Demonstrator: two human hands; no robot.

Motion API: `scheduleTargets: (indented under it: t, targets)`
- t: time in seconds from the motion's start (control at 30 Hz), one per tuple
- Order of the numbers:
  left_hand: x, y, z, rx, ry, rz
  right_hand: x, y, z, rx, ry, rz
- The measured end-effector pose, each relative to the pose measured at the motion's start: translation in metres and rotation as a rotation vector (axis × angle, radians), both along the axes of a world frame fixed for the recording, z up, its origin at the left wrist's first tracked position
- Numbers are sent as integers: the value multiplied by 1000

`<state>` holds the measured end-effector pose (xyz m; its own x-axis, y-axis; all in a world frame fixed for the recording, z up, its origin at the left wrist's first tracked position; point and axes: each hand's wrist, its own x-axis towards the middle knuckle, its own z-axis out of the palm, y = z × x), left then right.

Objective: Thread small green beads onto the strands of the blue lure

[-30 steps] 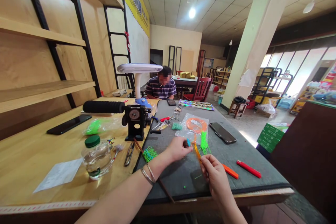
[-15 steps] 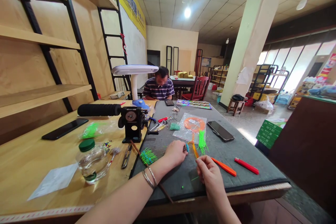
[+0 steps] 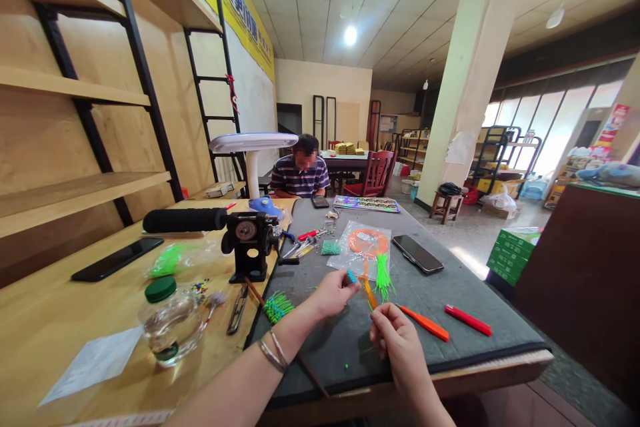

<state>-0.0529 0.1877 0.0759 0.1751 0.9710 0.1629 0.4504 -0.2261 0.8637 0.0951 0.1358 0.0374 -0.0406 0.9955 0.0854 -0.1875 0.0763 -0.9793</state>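
My left hand [image 3: 330, 292] hovers over the dark grey mat [image 3: 350, 340] with thumb and forefinger pinched on a small teal piece [image 3: 351, 277]. My right hand [image 3: 397, 347] is closed in a pinch near the lower end of a thin orange strip [image 3: 369, 292]; whether it grips the strip I cannot tell. Beside the strip lies a bundle of bright green strands [image 3: 384, 277] spilling from a clear bag with an orange coil [image 3: 367, 243]. A green-blue tufted bundle [image 3: 277, 307] rests left of my left wrist.
A black hand-crank device [image 3: 247, 247] with a long foam handle, a lamp [image 3: 253, 147], scissors [image 3: 235, 310], a green-capped bottle [image 3: 170, 323], two phones [image 3: 417, 253] [image 3: 117, 259], an orange tool [image 3: 425, 323] and a red one [image 3: 467, 320] lie about. A person in a striped shirt [image 3: 300, 173] sits at the far end.
My left hand has lifted slightly with the teal piece. My right hand has drawn back toward me, away from the orange strip. The view has tilted a little.
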Motion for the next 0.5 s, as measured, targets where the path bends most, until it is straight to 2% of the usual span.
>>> scheduleTargets:
  t: [0.07, 0.2, 0.37, 0.5]
  targets:
    - [3, -6, 4, -110, -154, -70, 0, -1, 0, 21, 10, 11]
    - [7, -13, 4, -437, -551, -201, -2, -1, 0, 40, 22, -6]
    - [5, -10, -1, -642, -730, -282, -4, 1, -1, 32, 0, -57]
    - [4, -9, -3, -724, -789, -308, -5, 2, -2, 43, -16, -73]
